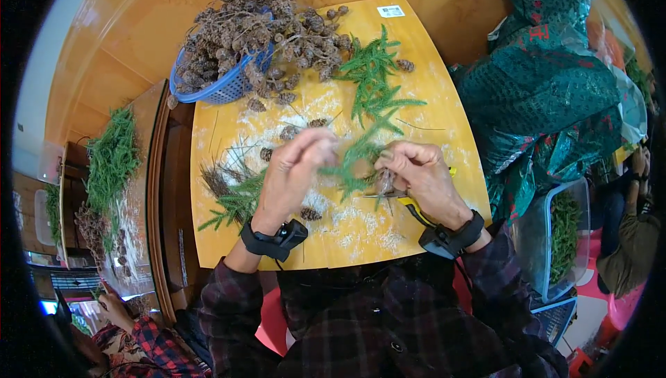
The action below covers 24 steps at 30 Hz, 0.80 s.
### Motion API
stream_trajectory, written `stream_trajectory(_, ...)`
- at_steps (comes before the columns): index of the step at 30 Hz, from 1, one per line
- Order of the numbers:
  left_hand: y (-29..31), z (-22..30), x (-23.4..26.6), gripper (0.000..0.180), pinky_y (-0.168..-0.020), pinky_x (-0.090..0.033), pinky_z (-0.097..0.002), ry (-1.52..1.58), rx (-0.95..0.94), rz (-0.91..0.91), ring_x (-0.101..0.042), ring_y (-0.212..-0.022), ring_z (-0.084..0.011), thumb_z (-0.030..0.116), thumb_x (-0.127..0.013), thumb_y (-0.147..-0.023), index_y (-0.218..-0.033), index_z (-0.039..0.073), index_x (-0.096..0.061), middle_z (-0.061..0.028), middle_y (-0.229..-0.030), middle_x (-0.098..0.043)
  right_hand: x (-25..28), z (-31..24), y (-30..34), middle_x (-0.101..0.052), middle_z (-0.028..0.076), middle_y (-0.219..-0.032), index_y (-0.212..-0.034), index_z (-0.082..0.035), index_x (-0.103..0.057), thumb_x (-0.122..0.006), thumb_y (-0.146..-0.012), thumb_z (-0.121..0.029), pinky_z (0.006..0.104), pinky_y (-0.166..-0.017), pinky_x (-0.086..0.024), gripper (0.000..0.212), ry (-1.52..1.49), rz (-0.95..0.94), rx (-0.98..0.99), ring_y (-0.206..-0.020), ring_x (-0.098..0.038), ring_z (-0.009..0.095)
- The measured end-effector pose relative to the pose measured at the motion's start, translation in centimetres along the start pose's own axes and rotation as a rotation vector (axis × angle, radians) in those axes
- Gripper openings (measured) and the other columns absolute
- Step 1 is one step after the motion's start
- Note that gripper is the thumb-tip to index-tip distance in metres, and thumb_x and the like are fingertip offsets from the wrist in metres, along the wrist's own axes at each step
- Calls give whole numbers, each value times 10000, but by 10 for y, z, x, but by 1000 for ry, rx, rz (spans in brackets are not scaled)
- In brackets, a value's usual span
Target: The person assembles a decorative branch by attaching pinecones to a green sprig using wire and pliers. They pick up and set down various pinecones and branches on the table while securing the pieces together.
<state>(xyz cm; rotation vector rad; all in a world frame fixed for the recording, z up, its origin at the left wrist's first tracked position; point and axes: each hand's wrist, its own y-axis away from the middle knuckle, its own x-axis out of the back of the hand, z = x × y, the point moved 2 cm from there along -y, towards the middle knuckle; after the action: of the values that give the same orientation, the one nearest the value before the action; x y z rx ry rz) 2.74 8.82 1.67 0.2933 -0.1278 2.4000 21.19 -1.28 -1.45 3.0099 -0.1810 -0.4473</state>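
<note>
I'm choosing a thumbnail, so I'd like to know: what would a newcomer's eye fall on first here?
Probably the blue basket at the table's far left corner, heaped with brown cones that spill onto the yellow table. Next might come the bulky dark green bags to the table's right, then the blurred green sprig between the left hand and right hand.

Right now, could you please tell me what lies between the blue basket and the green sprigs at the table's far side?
In the head view, brown cones on twigs lie between the blue basket and the green sprigs.
</note>
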Motion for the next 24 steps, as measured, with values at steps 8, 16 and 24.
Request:
stream_trajectory(8, 15, -13, -9, 364, -853, -457, -329, 370, 86, -20, -600, -913, -184, 298, -527, -932, -1195, 46, -530, -100, -962, -623, 5, 12, -4, -638, -23, -823, -842, -87, -637, -609, -921, -185, 205, -571, -385, 129, -470, 169, -71, -635, -509, 47)
stream_trajectory(16, 11, -10, -26, 229, -703, -420, -204, 48, 58, 58, -532, -782, -60, 119, -676, -846, -1049, 27, -625, 15, -899, -587, -4, 19, -2, -638, -23, -823, -849, -78, -628, -597, -932, -184, 208, -584, -423, 137, -461, 124, -99, -625, -515, 46)
stream_trajectory(24, 10, -8, -3, 143, -823, -474, -304, 457, 268, 47, -596, -905, -167, 89, -541, -881, -985, -1, -582, -54, -944, -621, 8, -3, -3, -599, 62, -1130, -785, -34, -635, -593, -928, -168, 195, -564, -417, 200, -44, 253, 263, -617, -493, 43)
